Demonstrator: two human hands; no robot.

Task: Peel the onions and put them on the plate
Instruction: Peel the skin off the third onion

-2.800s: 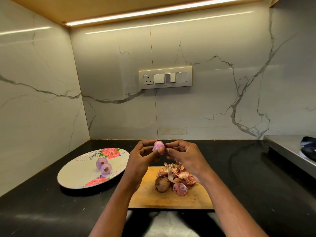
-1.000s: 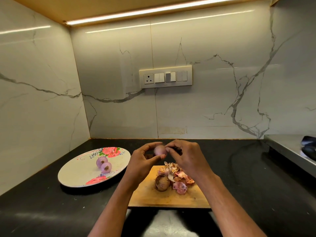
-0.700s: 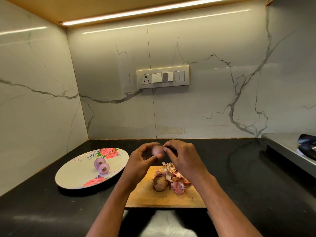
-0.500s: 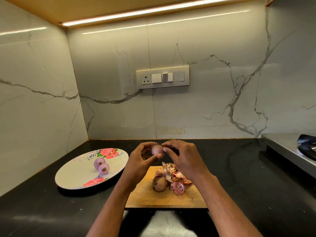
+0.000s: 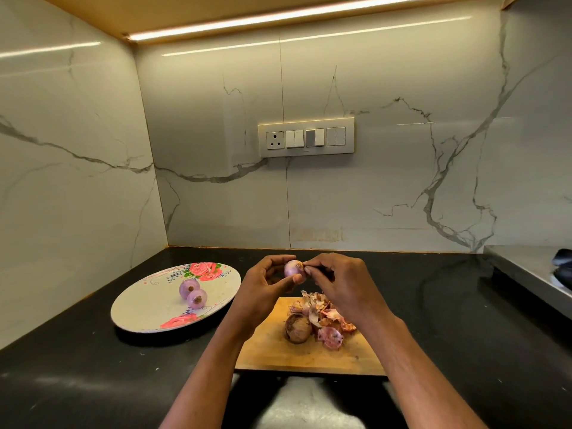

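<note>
Onion [image 5: 293, 269] sits in the air just above the board [image 5: 272, 348], pinched by the left hand [image 5: 263, 286]. The right hand [image 5: 337, 283] fingertips nip its top skin. Pull gently in small bits, turning it.

Chopping board [image 5: 272, 351] on the desk [image 5: 77, 366] at 6 o'clock, unpeeled onion [image 5: 297, 329] on it with peel heap [image 5: 325, 317] at its 3 o'clock, plate [image 5: 148, 305] at the board's 10 o'clock holding two touching peeled onions [image 5: 193, 294], hands [image 5: 263, 289] above the board's far edge, switch panel [image 5: 306, 137] on the wall at 12 o'clock.
</note>
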